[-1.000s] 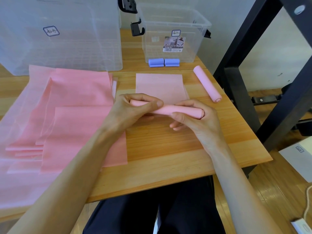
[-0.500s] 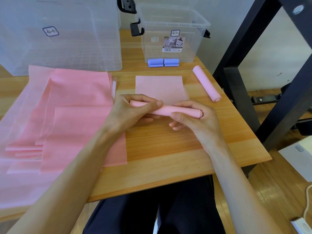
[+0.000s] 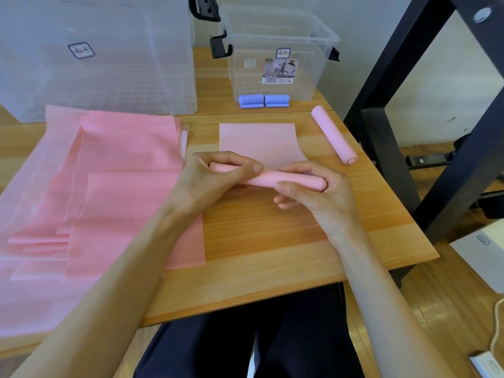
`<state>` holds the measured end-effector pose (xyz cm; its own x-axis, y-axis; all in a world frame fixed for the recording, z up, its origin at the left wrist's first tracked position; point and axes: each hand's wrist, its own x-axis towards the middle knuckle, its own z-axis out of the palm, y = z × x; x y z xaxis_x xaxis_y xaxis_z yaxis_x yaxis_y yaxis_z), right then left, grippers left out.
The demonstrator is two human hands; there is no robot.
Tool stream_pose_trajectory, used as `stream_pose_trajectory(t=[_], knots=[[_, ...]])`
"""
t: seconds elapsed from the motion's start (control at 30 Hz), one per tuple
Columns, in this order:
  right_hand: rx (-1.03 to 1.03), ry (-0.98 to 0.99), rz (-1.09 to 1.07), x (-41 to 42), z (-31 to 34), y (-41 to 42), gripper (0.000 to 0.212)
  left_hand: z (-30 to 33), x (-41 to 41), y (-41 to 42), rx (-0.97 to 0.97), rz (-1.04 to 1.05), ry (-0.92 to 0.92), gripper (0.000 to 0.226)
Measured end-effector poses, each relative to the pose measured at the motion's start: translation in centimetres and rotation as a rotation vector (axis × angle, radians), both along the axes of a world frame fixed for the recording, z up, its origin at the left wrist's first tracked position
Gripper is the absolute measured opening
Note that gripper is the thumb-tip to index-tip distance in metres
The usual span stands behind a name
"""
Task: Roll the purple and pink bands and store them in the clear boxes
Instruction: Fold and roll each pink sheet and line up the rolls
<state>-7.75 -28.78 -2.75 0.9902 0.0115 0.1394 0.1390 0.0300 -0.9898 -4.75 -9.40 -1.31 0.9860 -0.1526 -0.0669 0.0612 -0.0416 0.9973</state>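
Note:
A pink band (image 3: pixel 270 178) is partly rolled into a tube at the table's middle, its flat tail (image 3: pixel 259 141) stretching away from me. My left hand (image 3: pixel 215 181) grips the tube's left end, thumb and fingers curled round it. My right hand (image 3: pixel 316 192) grips the right end. A finished pink roll (image 3: pixel 333 134) lies at the right. Two purple rolls (image 3: pixel 263 100) sit in front of the small clear box (image 3: pixel 281 54). A large clear box (image 3: pixel 95 55) stands at the back left.
A stack of flat pink bands (image 3: pixel 109 192) covers the left half of the wooden table (image 3: pixel 272 241). A black metal frame (image 3: pixel 409 105) rises just right of the table. A white box (image 3: pixel 482 257) lies on the floor at right.
The roll has advanced slightly over the flat tail, which looks a little shorter. Both hands keep the same grip on the tube.

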Motion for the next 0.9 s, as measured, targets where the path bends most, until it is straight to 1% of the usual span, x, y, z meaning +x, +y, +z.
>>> stream_pose_trajectory(t=[0.1, 0.23, 0.3, 0.43, 0.57, 0.7, 0.83, 0.9], knots=[[-0.005, 0.022, -0.023, -0.01, 0.09, -0.04, 0.023, 0.14, -0.12, 0.02, -0.008, -0.018, -0.056, 0.023], [-0.001, 0.045, -0.020, -0.01, 0.19, -0.03, 0.025, 0.15, -0.20, -0.11, 0.016, -0.027, -0.079, 0.016], [0.011, 0.042, 0.001, -0.02, 0.22, 0.00, 0.026, 0.08, -0.12, -0.08, 0.033, -0.005, -0.063, 0.014], [0.002, 0.025, 0.009, -0.07, 0.16, -0.01, 0.025, -0.02, -0.09, -0.02, -0.006, -0.008, 0.035, 0.024], [0.001, 0.045, -0.031, -0.06, 0.27, 0.01, 0.025, 0.13, -0.26, -0.06, 0.035, -0.039, -0.050, 0.023], [0.010, 0.056, -0.026, -0.10, 0.28, 0.01, 0.024, 0.09, -0.26, -0.11, 0.039, -0.041, -0.060, 0.018], [0.013, 0.041, 0.021, -0.16, 0.34, -0.04, 0.033, -0.01, -0.09, -0.12, 0.011, -0.003, -0.011, 0.021], [0.001, 0.025, 0.025, -0.13, 0.30, -0.06, 0.031, 0.04, -0.12, -0.14, -0.029, -0.009, 0.056, 0.024]])
